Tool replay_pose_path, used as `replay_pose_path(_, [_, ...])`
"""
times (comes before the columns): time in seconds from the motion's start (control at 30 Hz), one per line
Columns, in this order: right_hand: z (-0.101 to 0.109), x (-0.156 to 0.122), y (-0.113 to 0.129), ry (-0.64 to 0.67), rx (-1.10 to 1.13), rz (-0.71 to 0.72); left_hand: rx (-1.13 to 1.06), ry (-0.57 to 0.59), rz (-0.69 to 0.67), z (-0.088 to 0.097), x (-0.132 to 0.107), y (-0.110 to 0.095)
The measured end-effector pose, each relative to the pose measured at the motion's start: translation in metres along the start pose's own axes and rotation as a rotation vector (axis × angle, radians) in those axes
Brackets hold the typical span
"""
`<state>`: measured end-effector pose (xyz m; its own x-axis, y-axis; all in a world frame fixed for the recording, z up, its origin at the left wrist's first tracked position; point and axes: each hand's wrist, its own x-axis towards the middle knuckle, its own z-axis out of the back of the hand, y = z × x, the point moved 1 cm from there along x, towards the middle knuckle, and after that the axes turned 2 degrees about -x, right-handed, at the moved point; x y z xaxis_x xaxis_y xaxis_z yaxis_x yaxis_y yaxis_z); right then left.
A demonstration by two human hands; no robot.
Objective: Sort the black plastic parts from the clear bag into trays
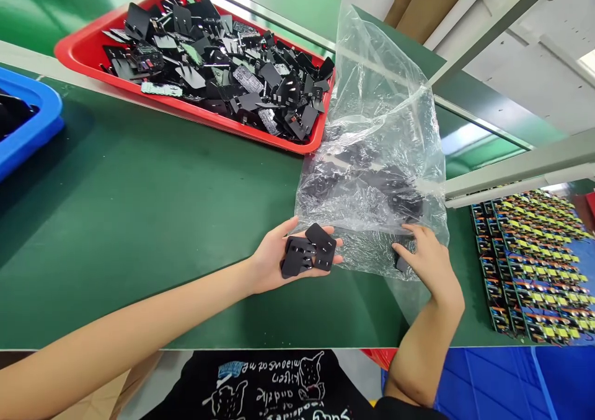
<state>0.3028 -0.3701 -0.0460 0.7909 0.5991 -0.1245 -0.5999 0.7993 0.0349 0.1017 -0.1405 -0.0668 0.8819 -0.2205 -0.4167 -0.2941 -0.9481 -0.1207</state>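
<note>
My left hand lies palm up above the table, with several flat black pieces with metal pins resting on its palm and fingers. My right hand is at the near end of a clear plastic bag, its thumb and index finger apart. Close below that thumb is another dark piece; whether the thumb touches it I cannot tell. Dark shapes show blurred through the bag's crumpled film. The other fingers of my right hand are partly hidden.
A red tray heaped with black pinned pieces stands at the back. At the left edge is a blue bin with dark contents. Rows of circuit boards stand at the right, near a white metal post. The green table ends near my body.
</note>
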Motion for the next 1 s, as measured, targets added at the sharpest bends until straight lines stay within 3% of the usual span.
replay_pose_path(0.2, [-0.002,0.002,-0.019,0.086,0.071,-0.068,0.013,0.001,-0.004,0.000,0.000,0.000])
replay_pose_path(0.5, [0.003,0.000,-0.026,0.220,0.146,0.001,0.021,0.012,-0.009,0.000,0.000,0.001])
replay_pose_path(0.6, [0.008,-0.005,-0.020,0.187,0.181,0.002,0.030,0.009,-0.022,0.000,0.000,0.001])
replay_pose_path(0.73, [0.015,-0.030,0.027,0.066,0.342,0.099,0.014,0.017,-0.038,0.001,0.001,0.002])
replay_pose_path(0.83, [0.010,-0.056,0.090,-0.083,0.663,0.115,0.006,0.024,-0.034,0.003,0.001,0.003])
replay_pose_path(0.9, [0.000,-0.069,0.135,-0.110,0.855,0.150,0.026,0.003,-0.033,0.004,0.001,0.004])
replay_pose_path(1.0, [-0.013,-0.075,0.181,-0.304,0.798,0.110,0.059,-0.023,-0.049,0.006,0.001,0.004])
